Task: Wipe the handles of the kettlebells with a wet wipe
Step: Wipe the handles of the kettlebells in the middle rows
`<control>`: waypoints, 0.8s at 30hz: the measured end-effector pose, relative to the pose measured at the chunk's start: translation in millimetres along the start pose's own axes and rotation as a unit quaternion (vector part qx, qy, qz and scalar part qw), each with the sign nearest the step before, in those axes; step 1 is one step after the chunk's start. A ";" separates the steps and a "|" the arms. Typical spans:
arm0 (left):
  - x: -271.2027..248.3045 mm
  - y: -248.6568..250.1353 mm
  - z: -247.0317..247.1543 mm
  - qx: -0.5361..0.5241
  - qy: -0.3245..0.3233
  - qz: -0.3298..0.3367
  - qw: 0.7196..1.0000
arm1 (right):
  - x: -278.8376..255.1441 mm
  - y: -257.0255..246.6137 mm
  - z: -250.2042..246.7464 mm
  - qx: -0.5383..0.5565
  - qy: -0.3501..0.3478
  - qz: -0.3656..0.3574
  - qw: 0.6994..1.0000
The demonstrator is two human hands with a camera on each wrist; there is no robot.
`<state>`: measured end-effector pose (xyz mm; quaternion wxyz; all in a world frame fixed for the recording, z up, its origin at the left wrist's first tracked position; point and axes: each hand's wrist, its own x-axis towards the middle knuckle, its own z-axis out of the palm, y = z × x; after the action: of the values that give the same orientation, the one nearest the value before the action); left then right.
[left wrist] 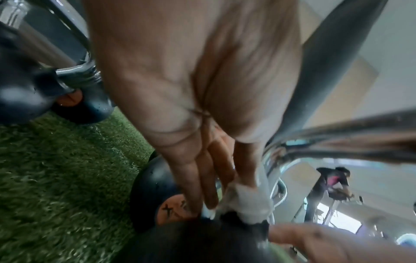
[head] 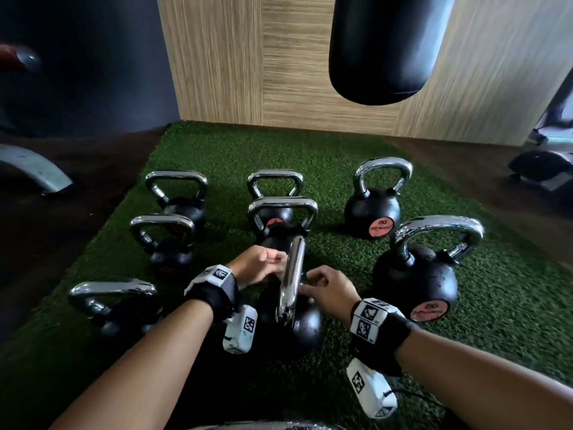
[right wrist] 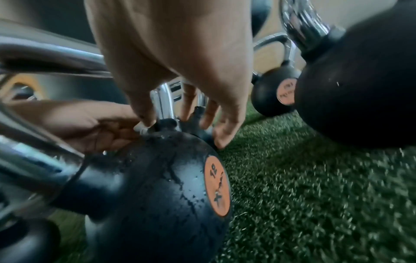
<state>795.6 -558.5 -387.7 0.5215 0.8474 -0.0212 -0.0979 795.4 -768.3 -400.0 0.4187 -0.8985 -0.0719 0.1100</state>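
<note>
Several black kettlebells with chrome handles stand on green turf (head: 310, 150). The nearest middle kettlebell (head: 305, 327) shows its handle (head: 293, 268) edge-on between my hands. My left hand (head: 263, 265) is on the handle's left side and pinches a white wet wipe (left wrist: 247, 201) against the lower end of the chrome handle (left wrist: 337, 142), where it meets the black body. My right hand (head: 328, 285) is on the right side. Its thumb and fingers (right wrist: 186, 106) straddle the same end of the handle, fingertips on the kettlebell's black top (right wrist: 157, 186). The wipe is hidden in the head view.
Close by on the right stands a large kettlebell (head: 415, 283), with another (head: 372, 212) behind it. More kettlebells (head: 170, 243) crowd the left and back. A black punching bag (head: 384, 48) hangs before the wood wall. Dark floor borders the turf, with a grey machine foot (head: 34, 172) at left.
</note>
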 end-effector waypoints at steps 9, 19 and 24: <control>6.4 14.5 -0.6 0.127 0.071 -0.055 0.988 | 13.0 12.2 27.8 0.028 -0.160 0.008 0.987; 8.2 30.2 -1.5 0.152 0.135 0.018 0.979 | 12.5 11.2 24.3 -0.023 -0.154 0.000 0.988; 5.8 36.1 -13.8 0.092 0.146 0.070 0.982 | 9.9 9.9 23.4 -0.008 -0.154 -0.010 0.988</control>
<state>806.2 -563.6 -350.5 0.4446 0.8932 -0.0131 0.0666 799.3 -755.2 -423.6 0.3964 -0.8734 -0.1458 0.2424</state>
